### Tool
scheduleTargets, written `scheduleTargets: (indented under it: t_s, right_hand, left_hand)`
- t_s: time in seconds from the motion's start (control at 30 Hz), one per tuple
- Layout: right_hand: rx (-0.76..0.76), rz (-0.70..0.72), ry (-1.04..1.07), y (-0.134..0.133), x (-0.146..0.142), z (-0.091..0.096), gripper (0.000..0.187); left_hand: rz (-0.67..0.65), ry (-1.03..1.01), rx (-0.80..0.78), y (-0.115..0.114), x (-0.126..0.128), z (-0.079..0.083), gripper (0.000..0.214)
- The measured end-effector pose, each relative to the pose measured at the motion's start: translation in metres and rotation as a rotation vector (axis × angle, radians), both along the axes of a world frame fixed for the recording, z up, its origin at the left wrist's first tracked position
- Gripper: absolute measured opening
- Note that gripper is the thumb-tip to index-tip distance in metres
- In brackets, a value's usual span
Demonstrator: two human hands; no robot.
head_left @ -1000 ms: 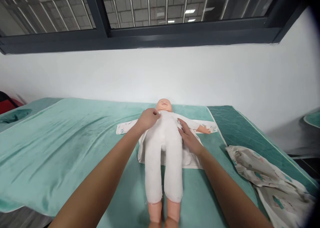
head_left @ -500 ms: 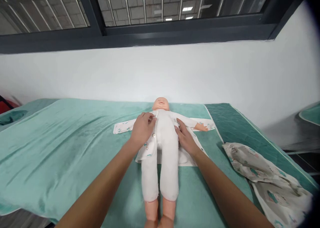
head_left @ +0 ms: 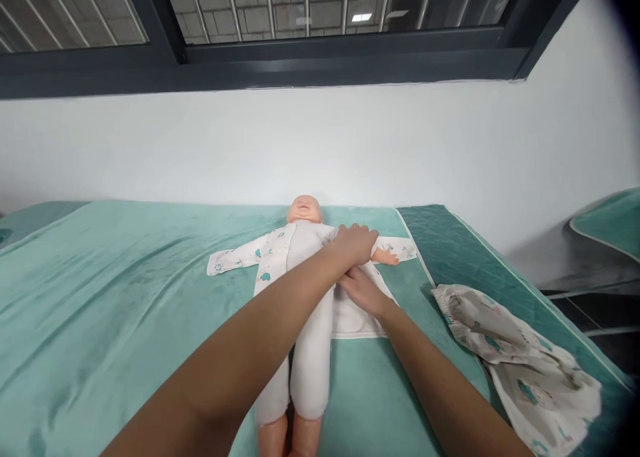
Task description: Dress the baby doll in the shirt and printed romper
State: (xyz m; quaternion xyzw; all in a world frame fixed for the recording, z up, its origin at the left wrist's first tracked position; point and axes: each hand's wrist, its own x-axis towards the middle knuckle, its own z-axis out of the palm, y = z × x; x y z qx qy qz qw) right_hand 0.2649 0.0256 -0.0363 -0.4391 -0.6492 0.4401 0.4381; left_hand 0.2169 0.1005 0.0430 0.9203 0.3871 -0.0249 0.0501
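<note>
A baby doll with a white cloth body lies on its back, its head toward the wall. A white baby shirt with a small print covers its left-side arm and part of its chest. The shirt's other half is spread flat beneath the doll, with the empty sleeve behind the doll's bare hand. My left hand reaches across the body, its fingers curled over the doll's right-side arm. Just below it, my right hand is at the doll's side, its fingertips hidden.
Printed baby trousers lie crumpled on the right. Light green cloth covers the surface, with a darker green strip at right. Behind stand a white wall and a barred window with a dark frame.
My left hand has left the shirt front on the left side and crossed over to the doll's right-side arm. The shirt's left half now lies over the chest and shoulder. The view has shifted right.
</note>
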Motion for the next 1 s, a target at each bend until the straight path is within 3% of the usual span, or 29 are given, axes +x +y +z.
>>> scheduleTargets:
  t_s: [0.1,0.2,0.33,0.4,0.47,0.53,0.6,0.7,1.0]
  right_hand:
    - [-0.003,0.017,0.064,-0.005,0.002,0.006,0.047]
    - [0.029,0.052,0.1,-0.006,0.011,0.008,0.04]
    - [0.163,-0.004,-0.037,0.001,0.031,-0.001,0.037]
    - [0.253,-0.102,-0.167,0.007,0.042,-0.006,0.034]
    - [0.286,-0.293,-0.336,0.012,0.05,-0.01,0.026]
    - [0.219,-0.493,-0.522,0.016,0.054,-0.012,0.02]
    - [0.094,-0.582,-0.66,0.018,0.055,-0.013,0.026]
    - [-0.017,-0.566,-0.7,0.018,0.054,-0.011,0.028]
    - [-0.039,-0.478,-0.526,0.012,0.064,0.001,0.032]
  left_hand:
    - [-0.021,0.099,-0.049,0.01,0.012,-0.001,0.027]
    - [-0.039,0.126,-0.047,0.022,0.009,0.003,0.031]
    - [-0.031,0.103,-0.002,0.032,-0.001,0.007,0.039]
    - [-0.026,0.095,0.012,0.032,-0.005,0.008,0.042]
    - [-0.033,0.079,0.026,0.029,-0.009,0.01,0.041]
    - [-0.042,0.059,0.047,0.025,-0.013,0.012,0.034]
    - [-0.052,0.048,0.069,0.021,-0.017,0.014,0.027]
    - [-0.066,0.051,0.093,0.015,-0.021,0.015,0.025]
    - [-0.073,0.055,0.174,0.013,-0.026,0.012,0.027]
